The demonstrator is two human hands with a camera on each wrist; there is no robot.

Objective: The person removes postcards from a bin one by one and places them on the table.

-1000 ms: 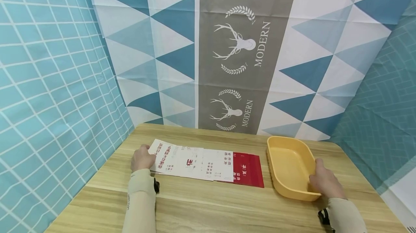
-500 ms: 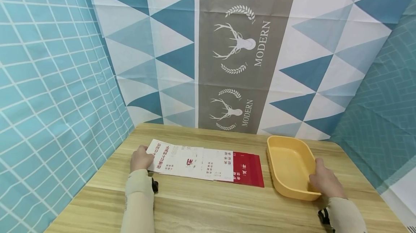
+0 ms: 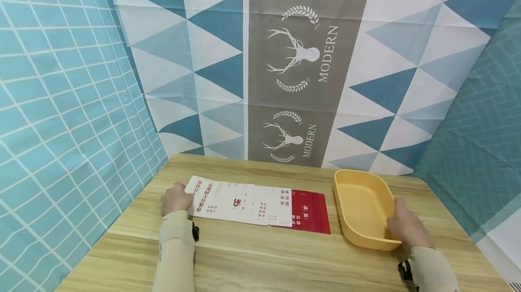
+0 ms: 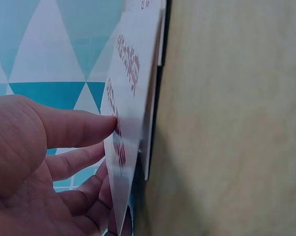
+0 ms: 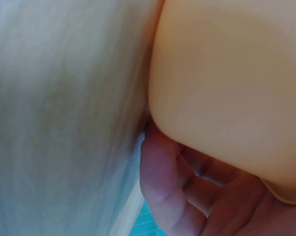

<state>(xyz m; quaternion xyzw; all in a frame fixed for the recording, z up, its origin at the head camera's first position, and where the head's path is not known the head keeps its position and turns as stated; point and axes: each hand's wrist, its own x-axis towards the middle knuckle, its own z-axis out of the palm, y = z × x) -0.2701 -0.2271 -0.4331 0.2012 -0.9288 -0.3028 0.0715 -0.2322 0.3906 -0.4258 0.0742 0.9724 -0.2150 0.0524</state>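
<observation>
In the head view, overlapping printed cards lie in a row on the wooden table. A white card (image 3: 202,198) with red lettering ends the row at the left, and my left hand (image 3: 177,199) pinches its outer edge. The left wrist view shows the thumb on this card's printed face (image 4: 133,93), the fingers behind, and the card tilted up from the table. More white cards (image 3: 273,205) follow rightward, then red cards (image 3: 312,213). My right hand (image 3: 409,225) grips the right side of a yellow plastic tray (image 3: 346,228); its fingers curl under the tray's rounded underside (image 5: 226,83) in the right wrist view.
The wooden table (image 3: 252,256) reaches back to a hanging cloth (image 3: 228,115) printed with triangles and deer heads. Blue tiled-pattern cloth (image 3: 61,115) covers the left side, and teal cloth (image 3: 480,156) hangs at the right. The tray stands just right of the red cards.
My left hand has shifted slightly left with the end white card, which has turned a little and slid left. The right hand and the tray stay in place.
</observation>
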